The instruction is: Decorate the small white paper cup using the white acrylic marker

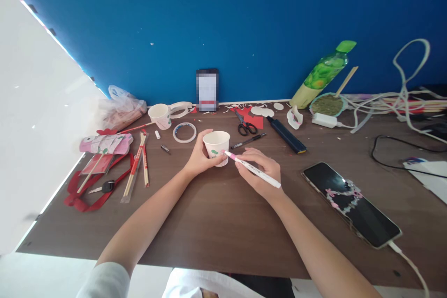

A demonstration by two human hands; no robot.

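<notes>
A white paper cup point(217, 141) with green and pink printing stands upright near the middle of the brown table. My left hand point(201, 156) is wrapped round the cup's left side, thumb across its front. Between the fingers of my right hand point(261, 171) is a white marker point(260, 174) with a pink band, its tip at the cup's right front. Just behind the hands lie a black pen point(248, 141), black-handled scissors point(247, 127) and a roll of tape point(184, 132).
Left: another cup point(159, 116), wrapped chopsticks point(135, 165), red ribbon point(84, 203), a key point(107, 186). Right: a dark cutter point(287, 135), a phone point(352, 205) on a cable, a green bottle point(319, 77). A propped phone point(207, 90) leans on the blue wall.
</notes>
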